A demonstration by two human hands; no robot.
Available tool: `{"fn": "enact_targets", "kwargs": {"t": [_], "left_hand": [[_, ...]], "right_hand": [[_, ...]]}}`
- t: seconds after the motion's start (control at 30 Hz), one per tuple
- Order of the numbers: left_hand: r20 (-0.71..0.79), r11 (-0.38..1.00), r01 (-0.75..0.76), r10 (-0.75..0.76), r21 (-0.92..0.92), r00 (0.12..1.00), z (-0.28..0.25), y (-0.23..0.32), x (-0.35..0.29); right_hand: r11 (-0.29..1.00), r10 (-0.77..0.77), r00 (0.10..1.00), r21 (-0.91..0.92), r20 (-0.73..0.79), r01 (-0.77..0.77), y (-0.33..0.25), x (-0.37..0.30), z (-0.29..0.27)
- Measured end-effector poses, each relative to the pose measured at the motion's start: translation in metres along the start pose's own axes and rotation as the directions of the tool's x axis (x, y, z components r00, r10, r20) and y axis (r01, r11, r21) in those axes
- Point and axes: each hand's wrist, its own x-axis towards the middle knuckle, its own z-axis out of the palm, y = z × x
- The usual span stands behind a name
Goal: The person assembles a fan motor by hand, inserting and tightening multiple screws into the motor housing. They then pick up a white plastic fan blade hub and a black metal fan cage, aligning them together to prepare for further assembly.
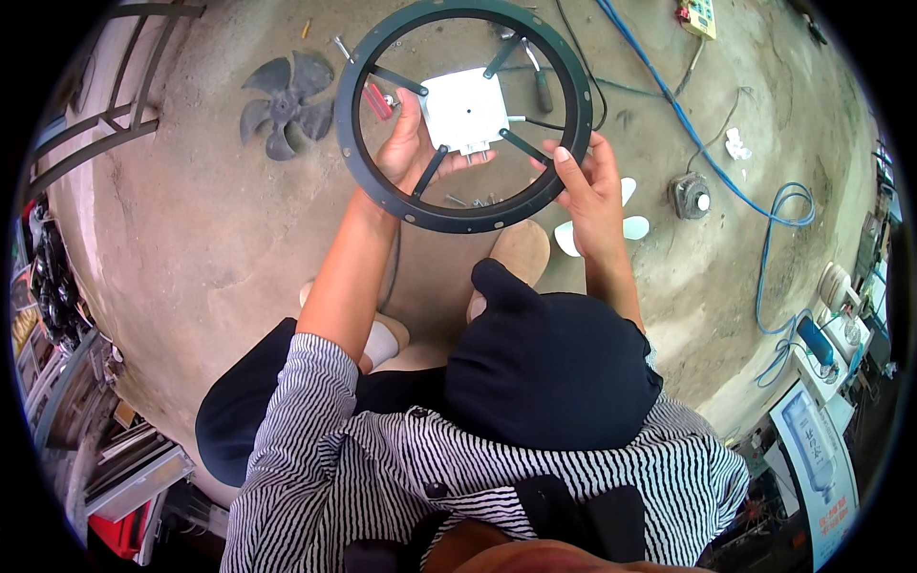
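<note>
Above the floor in front of me is a round black ring frame [580,100] with four short black bracket arms pointing inward. A white, square-faced housing [466,103], possibly a fan motor, sits at its middle, where the arm ends meet its corners. My left hand [406,153] is closed about the housing's lower left, with its fingers reaching underneath; the ring partly covers this hand. My right hand [592,181] grips the ring's lower right side, thumb on top. A short stub and a dark cable are at the housing's right side.
A dark grey fan blade [285,107] lies on the floor to the left. Near the ring are a screwdriver [543,93] and a red-handled tool [377,102]. To the right lie white blades [567,238], a small motor [689,197], blue cable [688,119] and a yellow power strip [701,19].
</note>
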Motion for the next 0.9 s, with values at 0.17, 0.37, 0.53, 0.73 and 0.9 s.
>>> {"fn": "enact_targets", "kwargs": {"t": [0.17,0.37,0.53,0.73,0.9], "left_hand": [[-0.007,0.999,0.002,-0.002,0.041,1.0,-0.004,0.001,-0.001],[0.009,0.996,-0.01,0.011,-0.089,1.0,-0.013,0.002,0.002],[0.036,0.997,-0.027,0.03,-0.075,0.999,-0.02,0.017,-0.001],[-0.045,0.999,-0.051,0.051,-0.013,0.998,-0.008,0.017,-0.003],[0.025,0.998,-0.036,0.037,-0.06,0.999,-0.02,0.022,-0.003]], "right_hand": [[1.0,0.01,1.0,-0.002,0.023,-0.01,0.0,-0.002,0.002],[1.0,0.003,1.0,-0.014,0.006,-0.003,0.002,0.002,-0.001],[0.937,-0.013,1.0,-0.35,-0.026,0.003,0.049,0.017,-0.029],[0.351,-0.011,0.984,-0.921,0.179,0.171,0.117,0.013,-0.041],[0.303,-0.067,0.979,-0.931,0.191,0.202,0.134,0.016,-0.032]]}}
